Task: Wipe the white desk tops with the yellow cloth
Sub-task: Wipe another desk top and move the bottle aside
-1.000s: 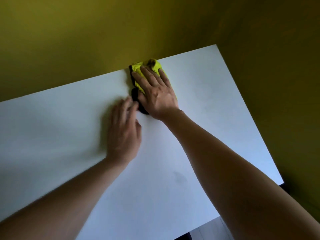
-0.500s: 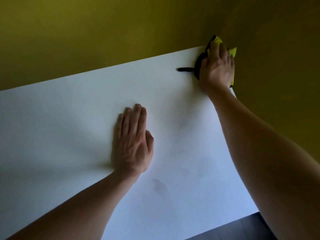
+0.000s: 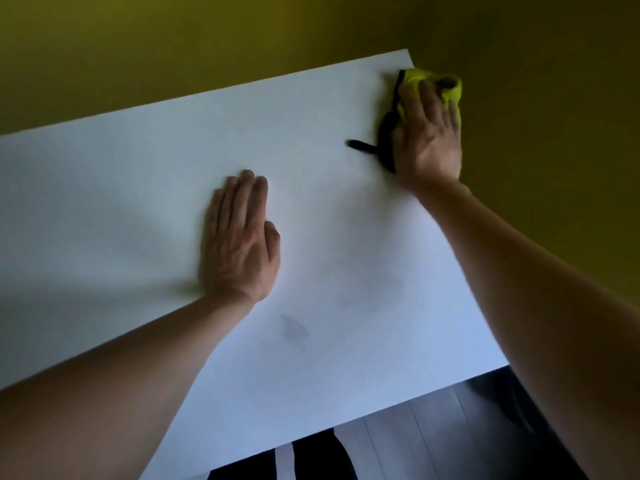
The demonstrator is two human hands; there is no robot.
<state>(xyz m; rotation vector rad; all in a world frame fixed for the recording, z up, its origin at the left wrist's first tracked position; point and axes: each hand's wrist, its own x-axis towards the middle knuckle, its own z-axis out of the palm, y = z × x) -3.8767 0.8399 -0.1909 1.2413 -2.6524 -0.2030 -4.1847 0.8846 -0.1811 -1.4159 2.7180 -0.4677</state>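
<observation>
Plenty of bare white bench (image 3: 138,188) leftward. Right hand (image 3: 429,140) flat on yellow cloth (image 3: 446,88) at far right corner, overhanging the edge. Left hand (image 3: 242,244) flat, fingers together.

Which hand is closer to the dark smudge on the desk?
Left. The left hand rests flat just above the smudge; the right hand presses the yellow cloth at the far right corner.

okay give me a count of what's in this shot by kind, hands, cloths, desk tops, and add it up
Hands: 2, the left hand flat on the top, the right hand pressing the cloth
Cloths: 1, the yellow cloth with a black edge, at the far right corner
Desk tops: 1, the white desk top
Total: 4
</observation>
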